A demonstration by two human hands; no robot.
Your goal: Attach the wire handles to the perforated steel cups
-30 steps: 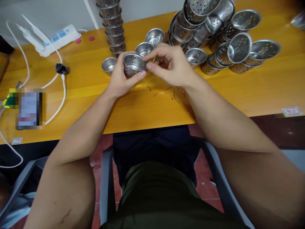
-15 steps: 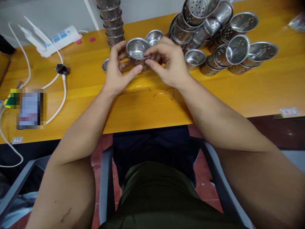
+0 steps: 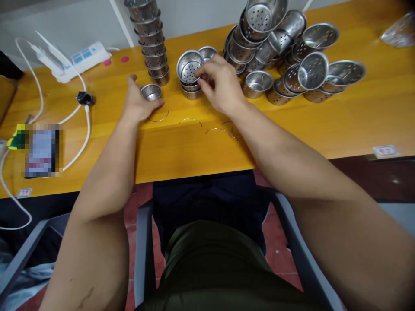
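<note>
Steel cup (image 3: 189,68) pinched by right hand (image 3: 219,83); left hand (image 3: 137,102) spread wide around second cup (image 3: 151,92).

- Upper cup (image 3: 189,65): perforated, silvery metal; tilted mouth-forward atop the lower cup (image 3: 192,93).
- Separate cup (image 3: 151,91): silvery metal; upright, left of the pair.

Dark olive-green top (image 3: 207,268), fabric looks plain, with soft folds and rounded lower edge. Beyond it, navy cloth (image 3: 204,203), also creased; exact kind of garment is difficult to tell. Left arm (image 3: 97,246), right arm (image 3: 288,151), both bare. On left arm: small spot (image 3: 71,280), thin wavy mark (image 3: 87,296). Left hand (image 3: 138,101), right hand (image 3: 222,82): bare also.
</note>
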